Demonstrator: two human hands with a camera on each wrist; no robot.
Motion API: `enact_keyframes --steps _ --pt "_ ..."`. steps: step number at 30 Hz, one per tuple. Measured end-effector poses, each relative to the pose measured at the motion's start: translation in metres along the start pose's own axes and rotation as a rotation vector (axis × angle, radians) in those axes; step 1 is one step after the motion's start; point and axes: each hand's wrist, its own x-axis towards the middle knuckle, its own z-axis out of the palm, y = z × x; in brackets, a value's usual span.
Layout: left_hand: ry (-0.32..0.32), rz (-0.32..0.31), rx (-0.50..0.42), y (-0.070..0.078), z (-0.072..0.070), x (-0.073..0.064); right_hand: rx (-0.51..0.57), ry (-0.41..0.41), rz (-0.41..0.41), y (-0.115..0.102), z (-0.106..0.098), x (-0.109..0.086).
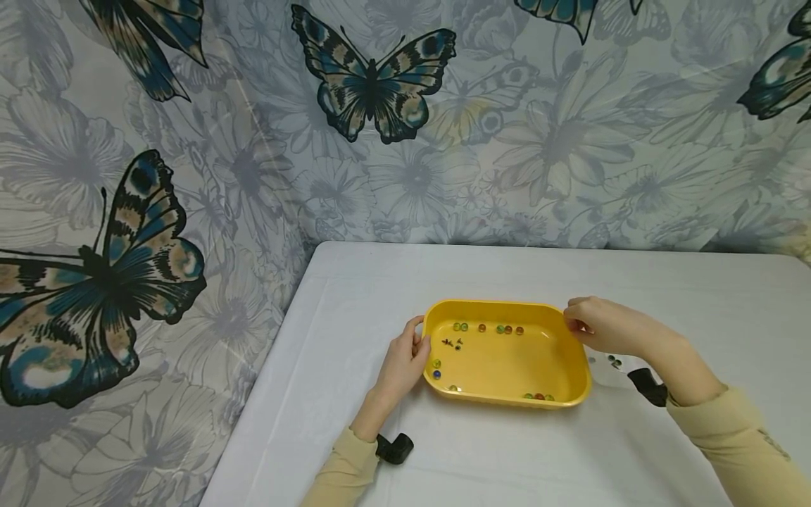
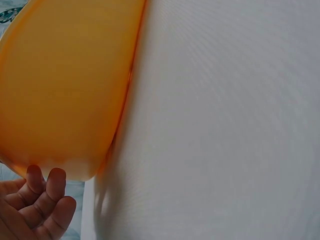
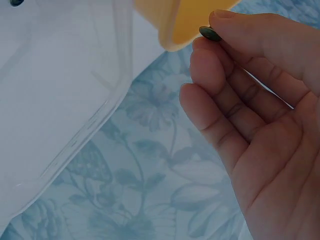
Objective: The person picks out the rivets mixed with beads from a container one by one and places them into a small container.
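Note:
A yellow tray [image 1: 507,362] stands on the white table, with several glass marbles [image 1: 508,329] along its walls and a few small dark pieces [image 1: 458,344] near its left side. My left hand [image 1: 400,360] grips the tray's left end; in the left wrist view its curled fingertips [image 2: 57,182] rest against the outer wall. Over the tray's right back corner, my right hand [image 1: 605,325] pinches a small, glossy dark green oval piece [image 3: 210,33] between thumb and forefinger. The other fingers of that hand are loosely bent.
Right of the tray, under the right forearm, a clear plastic container [image 3: 112,107] holds a few more dark green pieces [image 1: 614,361]. The white table [image 1: 380,282] meets a wall [image 1: 538,176] patterned with flowers and butterflies at the back and left.

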Motion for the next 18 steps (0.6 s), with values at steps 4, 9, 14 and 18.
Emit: enact_keyframes --steps 4,9,14,18 --pt "-0.001 -0.005 0.002 0.0 0.0 0.0 0.005 -0.001 0.012 0.003 0.0 -0.004" --pt "0.0 -0.007 0.0 0.0 0.0 0.0 0.006 0.023 -0.001 0.007 0.001 -0.01" --pt "0.002 -0.008 -0.002 -0.001 0.0 0.0 -0.007 0.048 -0.013 0.011 0.002 -0.016" --pt "0.0 -0.01 -0.002 0.0 0.0 0.0 -0.013 0.062 -0.004 0.013 0.003 -0.022"
